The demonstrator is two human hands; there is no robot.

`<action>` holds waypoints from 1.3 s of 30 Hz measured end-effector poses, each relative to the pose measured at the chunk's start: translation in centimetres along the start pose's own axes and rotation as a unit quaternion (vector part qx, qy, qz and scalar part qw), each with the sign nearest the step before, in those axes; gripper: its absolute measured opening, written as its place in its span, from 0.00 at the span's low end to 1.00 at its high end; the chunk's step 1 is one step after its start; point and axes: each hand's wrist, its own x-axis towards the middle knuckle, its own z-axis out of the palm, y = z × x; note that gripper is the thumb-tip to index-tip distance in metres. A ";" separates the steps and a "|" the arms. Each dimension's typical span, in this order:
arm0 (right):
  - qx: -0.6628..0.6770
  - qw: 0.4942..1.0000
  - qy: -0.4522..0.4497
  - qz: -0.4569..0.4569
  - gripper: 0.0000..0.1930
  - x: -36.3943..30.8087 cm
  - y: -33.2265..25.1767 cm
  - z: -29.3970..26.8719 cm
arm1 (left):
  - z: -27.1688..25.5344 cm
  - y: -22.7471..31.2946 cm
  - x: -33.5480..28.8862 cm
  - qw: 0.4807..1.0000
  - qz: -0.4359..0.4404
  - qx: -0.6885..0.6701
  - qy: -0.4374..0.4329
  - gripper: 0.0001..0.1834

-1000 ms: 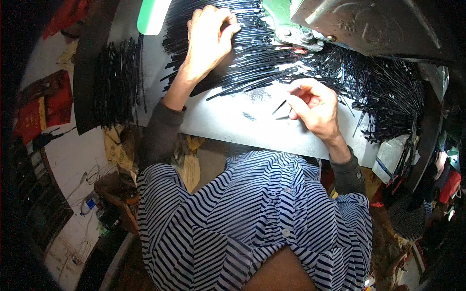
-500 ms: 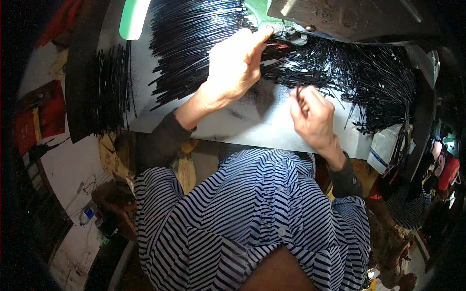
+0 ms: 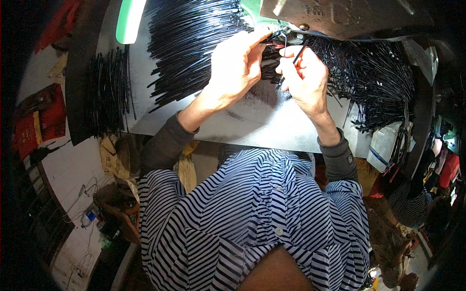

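Note:
Thumb and forefinger of my left hand (image 3: 234, 68) are pinched at the green machine (image 3: 266, 22). What looks like the end of a thin black wire shows at those fingertips, though glare washes out the detail. To its right my right hand (image 3: 307, 80) is closed on a short black wire (image 3: 300, 51), which slants up between the fingers. Left of my hands a broad pile of straight black wires (image 3: 189, 53) lies on the pale metal worktop (image 3: 272, 131). On the right a tangled pile of black wires (image 3: 378, 82) spreads close beside my right hand.
A dark metal cover (image 3: 340, 19) overhangs the back of the worktop. At upper left hangs a bright tube lamp (image 3: 130, 22). A further bundle of black wires (image 3: 104, 92) lies at the left edge, and a whitish box (image 3: 386, 148) is at the right corner.
My right hand has moved up and slightly left, to the machine and close to my left hand, and the black wire in it now shows. My left hand has barely shifted.

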 end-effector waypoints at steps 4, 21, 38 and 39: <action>-0.010 1.000 0.001 0.011 0.05 0.2 -0.2 0.0 | 0.0 -0.2 0.0 1.000 -0.006 0.008 -0.010 0.17; 0.033 0.999 -0.005 0.014 0.06 0.4 -0.4 -0.1 | 0.4 -1.4 0.2 0.995 0.087 0.029 0.026 0.21; 0.085 0.996 0.023 0.008 0.06 0.9 -0.3 -0.4 | 0.7 -1.0 1.1 0.993 0.102 0.039 0.040 0.21; 0.085 0.996 0.022 0.008 0.06 0.9 -0.3 -0.4 | 0.7 -1.0 1.1 0.993 0.102 0.039 0.040 0.21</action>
